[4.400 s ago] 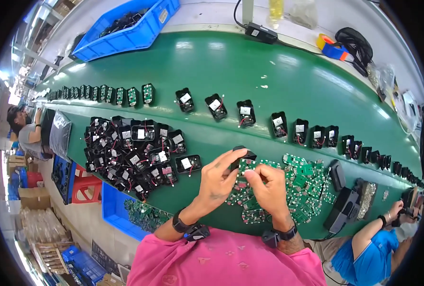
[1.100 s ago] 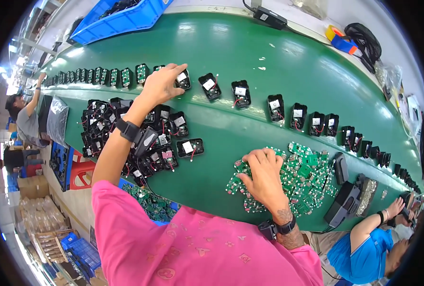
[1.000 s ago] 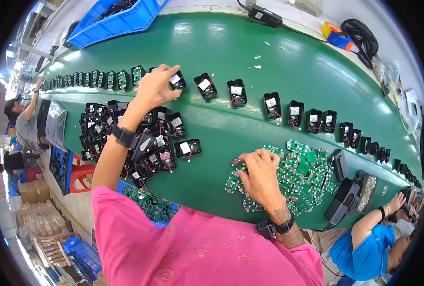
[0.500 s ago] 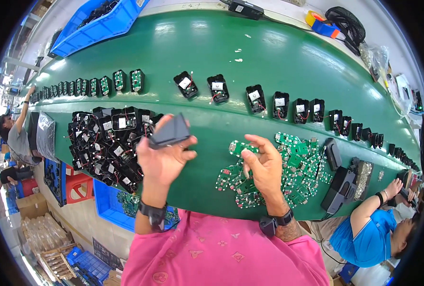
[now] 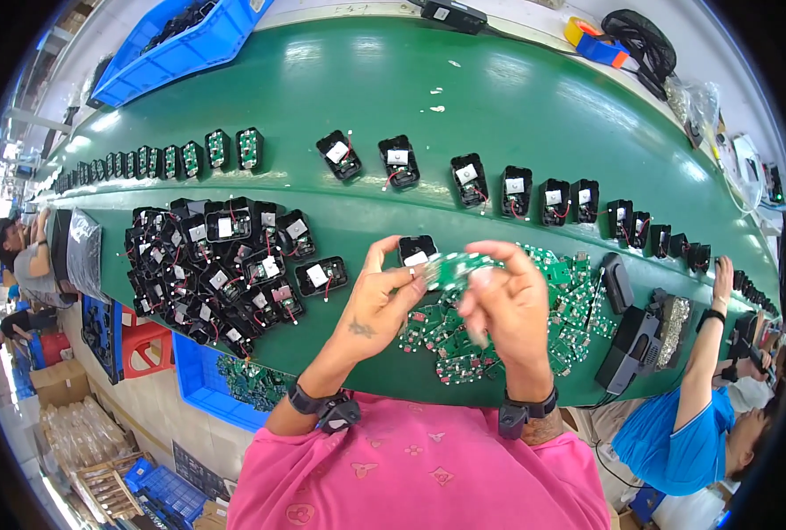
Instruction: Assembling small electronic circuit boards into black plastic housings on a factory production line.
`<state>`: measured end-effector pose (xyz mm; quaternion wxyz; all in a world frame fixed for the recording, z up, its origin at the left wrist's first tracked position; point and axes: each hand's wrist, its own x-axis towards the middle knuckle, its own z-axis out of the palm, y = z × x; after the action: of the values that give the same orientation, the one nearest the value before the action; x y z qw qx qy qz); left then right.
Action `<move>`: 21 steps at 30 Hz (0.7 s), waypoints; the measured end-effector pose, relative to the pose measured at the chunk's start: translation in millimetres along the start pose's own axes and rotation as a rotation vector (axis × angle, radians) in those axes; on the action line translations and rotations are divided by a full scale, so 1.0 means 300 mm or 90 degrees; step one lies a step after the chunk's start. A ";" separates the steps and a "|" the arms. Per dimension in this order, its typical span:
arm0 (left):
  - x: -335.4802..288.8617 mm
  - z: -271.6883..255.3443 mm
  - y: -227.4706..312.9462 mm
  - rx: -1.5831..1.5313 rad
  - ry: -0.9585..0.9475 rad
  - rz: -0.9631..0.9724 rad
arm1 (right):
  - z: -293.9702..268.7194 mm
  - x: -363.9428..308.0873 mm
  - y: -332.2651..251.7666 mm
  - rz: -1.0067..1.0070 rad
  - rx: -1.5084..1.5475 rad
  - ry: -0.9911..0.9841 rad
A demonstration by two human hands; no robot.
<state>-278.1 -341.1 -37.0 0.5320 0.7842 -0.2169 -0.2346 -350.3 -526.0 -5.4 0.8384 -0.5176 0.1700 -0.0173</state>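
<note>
My left hand [image 5: 366, 309] grips a small black plastic casing [image 5: 417, 246], whose open side with a white block inside now shows. Beside it, my right hand [image 5: 510, 309] pinches a green circuit board [image 5: 457, 268], smeared by motion. The board's left end reaches my left fingertips and overlaps the casing's near edge; whether it touches the casing I cannot tell. Beneath and around my right hand lies a pile of loose green boards [image 5: 556, 305]. Left of my left hand is a heap of black casings [image 5: 199, 265] with white blocks and red wires.
Rows of casings stand across the green table [image 5: 349, 79]: board-topped ones [image 5: 250, 150] left, white-block ones [image 5: 469, 179] right. A blue bin [image 5: 172, 57] sits far left, another blue bin [image 5: 200, 380] below the near edge. A co-worker in blue [image 5: 680, 433] reaches in at right.
My left hand has carried the casing rightward from the heap and turned its open side into view. My right hand has brought the board up to it. The right co-worker's arm now stretches toward the row.
</note>
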 end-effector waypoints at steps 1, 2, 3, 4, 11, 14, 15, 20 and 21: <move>0.003 0.010 0.002 0.054 0.007 0.016 | 0.020 -0.004 -0.013 0.012 -0.034 -0.038; 0.007 0.022 0.018 0.053 0.000 0.019 | 0.034 -0.003 -0.010 0.027 -0.058 -0.052; 0.012 0.035 0.044 -0.014 0.017 0.022 | 0.040 0.002 -0.007 0.035 -0.069 -0.047; 0.014 0.039 0.058 -0.078 0.039 0.022 | 0.044 0.010 -0.002 0.044 -0.078 -0.049; 0.043 0.013 0.034 -0.003 -0.040 0.041 | -0.010 0.021 0.003 0.076 -0.122 -0.051; 0.015 -0.001 0.082 -0.101 0.027 -0.019 | 0.010 0.033 0.016 0.091 -0.106 -0.111; 0.001 0.017 0.062 -0.109 0.047 0.009 | 0.013 0.023 0.025 0.072 -0.147 -0.074; 0.056 0.116 0.007 -0.154 0.066 0.208 | -0.069 -0.017 0.060 -0.037 -0.173 0.040; 0.066 0.119 0.009 -0.163 0.015 0.148 | -0.100 -0.020 0.074 -0.024 -0.193 0.047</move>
<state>-284.0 -379.9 -48.9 0.6535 0.6825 -0.2680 -0.1881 -368.3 -540.3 -35.5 0.7436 -0.6401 0.1914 -0.0262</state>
